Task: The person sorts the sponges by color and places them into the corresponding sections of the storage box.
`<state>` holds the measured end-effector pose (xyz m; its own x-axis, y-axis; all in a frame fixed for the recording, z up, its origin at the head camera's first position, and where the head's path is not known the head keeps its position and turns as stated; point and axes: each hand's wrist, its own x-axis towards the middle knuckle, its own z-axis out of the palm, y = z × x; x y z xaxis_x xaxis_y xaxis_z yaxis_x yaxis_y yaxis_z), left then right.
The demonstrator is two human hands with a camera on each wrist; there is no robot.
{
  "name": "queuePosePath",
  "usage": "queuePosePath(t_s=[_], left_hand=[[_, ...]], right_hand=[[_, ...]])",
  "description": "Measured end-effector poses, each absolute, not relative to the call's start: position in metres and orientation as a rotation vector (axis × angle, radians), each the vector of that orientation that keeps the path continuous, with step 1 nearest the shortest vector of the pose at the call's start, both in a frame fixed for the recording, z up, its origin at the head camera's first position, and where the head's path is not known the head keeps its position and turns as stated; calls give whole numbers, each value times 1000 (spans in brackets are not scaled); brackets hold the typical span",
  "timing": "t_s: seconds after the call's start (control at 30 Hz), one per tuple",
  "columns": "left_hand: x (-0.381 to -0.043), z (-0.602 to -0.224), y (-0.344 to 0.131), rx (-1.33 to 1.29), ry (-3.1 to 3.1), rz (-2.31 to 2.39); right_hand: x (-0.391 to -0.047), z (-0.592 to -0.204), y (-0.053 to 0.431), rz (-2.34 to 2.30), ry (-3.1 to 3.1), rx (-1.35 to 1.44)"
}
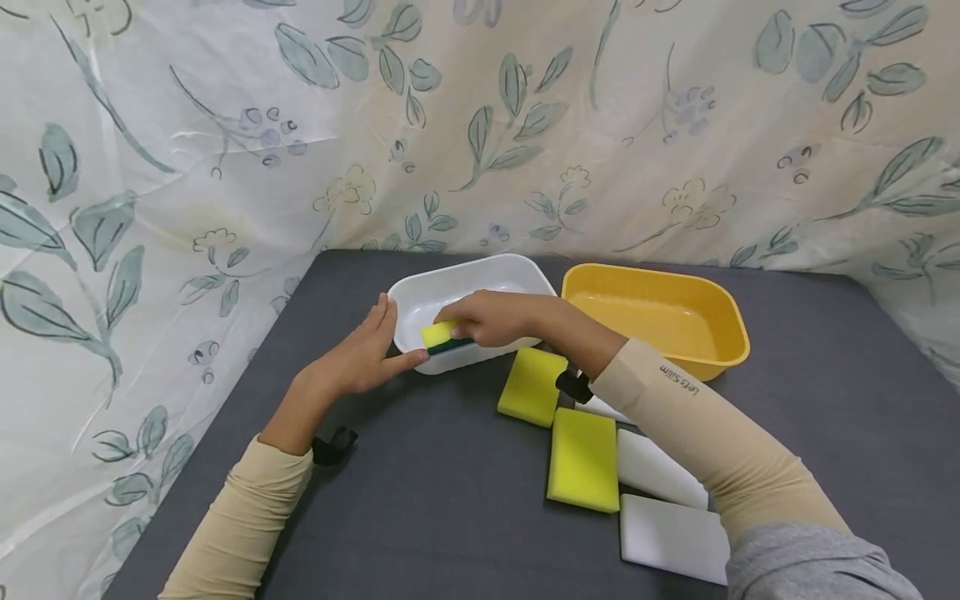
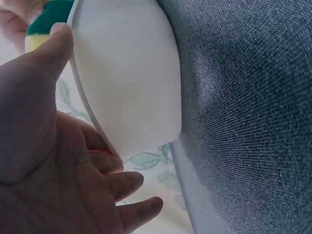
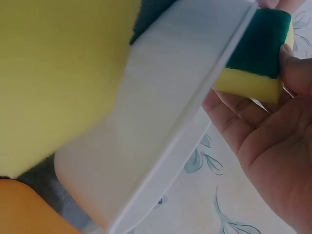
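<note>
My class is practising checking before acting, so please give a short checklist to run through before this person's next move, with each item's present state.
1. Right hand grips the held sponge: ok.
2. Left hand touches the white tub: ok, at its rim.
3. White tub upright, opening upward: ok.
4. Held sponge set down on the white tub's floor: not ok, it is held by the near rim.
5. Two other sponges on the table, outside both tubs: ok.
6. White blocks fully visible from the head camera: not ok, the right arm partly covers them.
</note>
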<state>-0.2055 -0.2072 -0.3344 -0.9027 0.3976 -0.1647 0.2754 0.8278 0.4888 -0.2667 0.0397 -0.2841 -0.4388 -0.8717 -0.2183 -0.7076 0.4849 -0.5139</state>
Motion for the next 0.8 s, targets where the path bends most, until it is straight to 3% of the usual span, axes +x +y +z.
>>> queuePosePath(t_s=[0.8], left_hand=[[-207, -333, -204, 500, 2725, 731]], right_hand=[[-268, -293, 39, -528, 2316, -1317]])
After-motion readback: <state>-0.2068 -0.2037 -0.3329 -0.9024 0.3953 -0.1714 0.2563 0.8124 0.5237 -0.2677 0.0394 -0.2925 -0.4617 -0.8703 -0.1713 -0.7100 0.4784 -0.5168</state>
